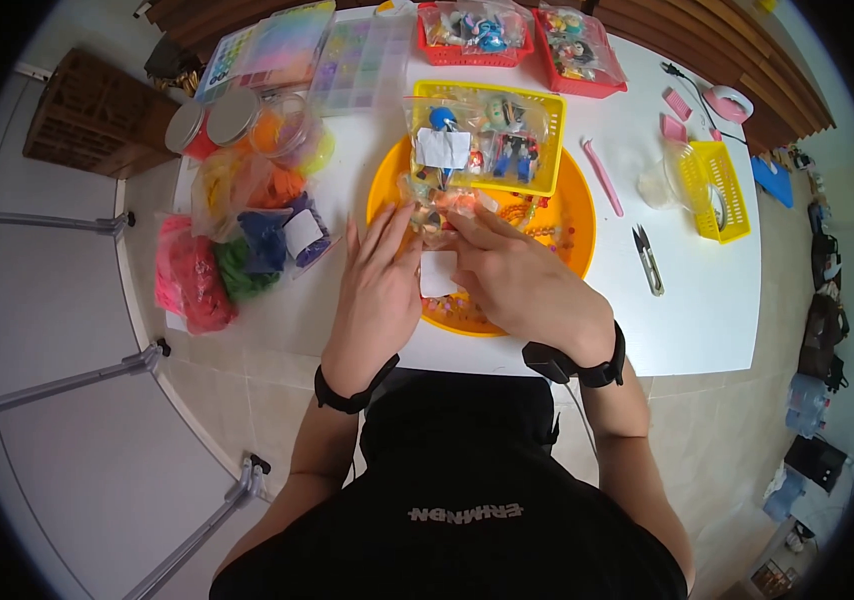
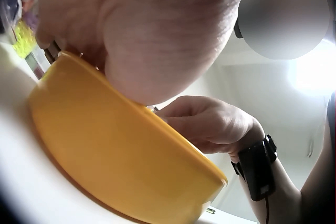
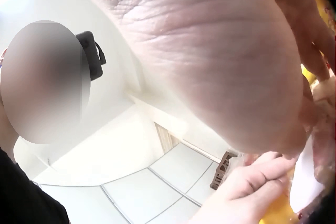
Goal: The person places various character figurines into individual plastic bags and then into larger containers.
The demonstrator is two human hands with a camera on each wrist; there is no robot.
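Observation:
Both hands are at a clear plastic bag (image 1: 437, 215) of small coloured figures, over an orange bowl (image 1: 584, 225). My left hand (image 1: 377, 290) pinches the bag's left side, its fingers pointing away from me. From the right, my right hand (image 1: 527, 285) holds the other side with its fingers bent over the plastic. A white paper label (image 1: 438, 274) shows between the two hands. Loose beads (image 1: 452, 312) and strung orange beads (image 1: 547, 232) lie in the bowl. In the left wrist view the bowl's wall (image 2: 121, 145) stands below both hands; the fingertips are hidden.
A yellow basket (image 1: 557, 140) with bagged figures overlaps the bowl's far side. Bags of coloured material (image 1: 192, 275) and lidded jars (image 1: 234, 115) stand left. Thread snips (image 1: 648, 262), pink tweezers (image 1: 603, 178) and another yellow basket (image 1: 722, 190) are right. Red baskets (image 1: 477, 55) sit behind.

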